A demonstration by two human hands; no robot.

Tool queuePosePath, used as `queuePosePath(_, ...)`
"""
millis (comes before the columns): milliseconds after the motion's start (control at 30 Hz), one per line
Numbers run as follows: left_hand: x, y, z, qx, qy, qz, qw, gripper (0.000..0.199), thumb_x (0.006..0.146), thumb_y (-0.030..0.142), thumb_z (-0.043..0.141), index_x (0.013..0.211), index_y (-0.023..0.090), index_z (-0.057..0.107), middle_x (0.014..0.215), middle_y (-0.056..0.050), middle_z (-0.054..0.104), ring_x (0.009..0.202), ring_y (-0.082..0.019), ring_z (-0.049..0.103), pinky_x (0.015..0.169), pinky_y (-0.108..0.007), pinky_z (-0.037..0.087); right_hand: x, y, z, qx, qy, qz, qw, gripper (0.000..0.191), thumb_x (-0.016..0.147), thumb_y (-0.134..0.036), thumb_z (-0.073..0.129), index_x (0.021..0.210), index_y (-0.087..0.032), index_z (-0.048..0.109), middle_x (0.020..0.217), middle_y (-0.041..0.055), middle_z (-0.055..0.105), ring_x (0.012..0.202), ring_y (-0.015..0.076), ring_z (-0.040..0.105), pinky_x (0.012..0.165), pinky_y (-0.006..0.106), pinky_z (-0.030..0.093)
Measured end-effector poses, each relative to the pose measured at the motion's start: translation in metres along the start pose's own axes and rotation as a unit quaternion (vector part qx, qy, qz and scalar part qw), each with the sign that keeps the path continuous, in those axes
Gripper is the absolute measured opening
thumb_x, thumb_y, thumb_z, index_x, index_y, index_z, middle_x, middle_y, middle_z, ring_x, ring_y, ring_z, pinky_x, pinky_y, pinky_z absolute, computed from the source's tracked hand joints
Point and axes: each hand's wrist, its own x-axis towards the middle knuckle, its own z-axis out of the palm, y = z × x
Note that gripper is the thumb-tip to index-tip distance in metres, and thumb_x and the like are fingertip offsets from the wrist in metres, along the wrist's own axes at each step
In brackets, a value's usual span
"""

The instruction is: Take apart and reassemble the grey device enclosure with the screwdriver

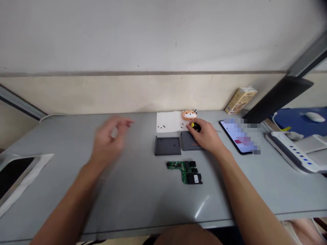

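My right hand (205,134) is closed around a screwdriver (195,127) with a black handle and yellow end. Its thin shaft seems to poke out on the far side. Beneath that hand lies a dark grey casing half (190,142), partly covered. Beside it sits a shallow dark tray-like cover (168,145). Nearer to me rests a green circuit board (184,171) with black connectors. Several tiny black screws (161,127) are spread on a white paper sheet (170,119). Over the left part of the desk, my left hand (108,139) is raised, its curled fingers smeared by motion.
An orange animal-faced object (189,115) sits on the paper's far edge. To the right are a lit phone (236,137), a carton (240,100), a dark slanted panel (278,98) and a white multi-port device (293,153). A black-and-white flat object (20,173) lies far left.
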Motion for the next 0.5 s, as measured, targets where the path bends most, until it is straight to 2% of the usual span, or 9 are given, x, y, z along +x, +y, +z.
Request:
queuePosePath(133, -0.017, -0.001, 0.033, -0.021, -0.086, 0.051, 0.995, 0.023, 0.105, 0.026, 0.05, 0.119, 0.023, 0.068, 0.108, -0.003, 0.067, 0.097, -0.018, 0.064, 0.092, -0.034, 0.052, 0.001, 0.0, -0.002, -0.033, 0.0, -0.002, 0.999, 0.024, 0.099, -0.041, 0.055, 0.103, -0.024, 0.071, 0.104, 0.0056, 0.077, 0.089, 0.0245, 0.069, 0.077, 0.035, 0.047)
queuePosePath(200, -0.023, 0.002, 0.042, -0.04, -0.112, 0.034, 0.992, 0.025, 0.106, 0.028, 0.048, 0.124, 0.024, 0.064, 0.111, -0.004, 0.066, 0.098, -0.018, 0.064, 0.093, -0.034, 0.052, 0.002, 0.001, -0.004, -0.055, 0.004, -0.005, 0.998, 0.024, 0.099, -0.041, 0.055, 0.105, -0.024, 0.071, 0.106, 0.0065, 0.076, 0.094, 0.0261, 0.069, 0.08, 0.037, 0.047)
queuePosePath(333, -0.026, 0.007, 0.042, -0.033, -0.18, -0.008, 0.983, 0.035, 0.104, 0.038, 0.051, 0.138, 0.028, 0.055, 0.132, -0.006, 0.06, 0.116, -0.022, 0.062, 0.104, -0.04, 0.051, 0.003, 0.003, -0.01, -0.089, 0.003, -0.003, 0.996, 0.026, 0.099, -0.042, 0.054, 0.108, -0.025, 0.071, 0.106, 0.0084, 0.075, 0.095, 0.0271, 0.069, 0.084, 0.039, 0.048)
queuePosePath(433, -0.026, 0.008, 0.038, -0.007, -0.222, -0.016, 0.975, 0.053, 0.099, 0.048, 0.06, 0.148, 0.033, 0.048, 0.148, -0.005, 0.053, 0.133, -0.028, 0.053, 0.115, -0.048, 0.045, 0.002, 0.002, -0.01, -0.107, -0.026, -0.016, 0.994, 0.023, 0.1, -0.041, 0.054, 0.103, -0.024, 0.069, 0.104, 0.0088, 0.074, 0.092, 0.0271, 0.068, 0.084, 0.04, 0.047)
queuePosePath(500, -0.026, 0.009, 0.037, 0.003, -0.248, -0.021, 0.969, 0.066, 0.094, 0.053, 0.067, 0.153, 0.036, 0.042, 0.151, -0.004, 0.051, 0.136, -0.03, 0.049, 0.117, -0.051, 0.042, 0.002, 0.001, -0.007, -0.106, -0.036, -0.027, 0.993, 0.022, 0.1, -0.04, 0.053, 0.102, -0.024, 0.069, 0.105, 0.0083, 0.074, 0.093, 0.0273, 0.067, 0.085, 0.04, 0.046)
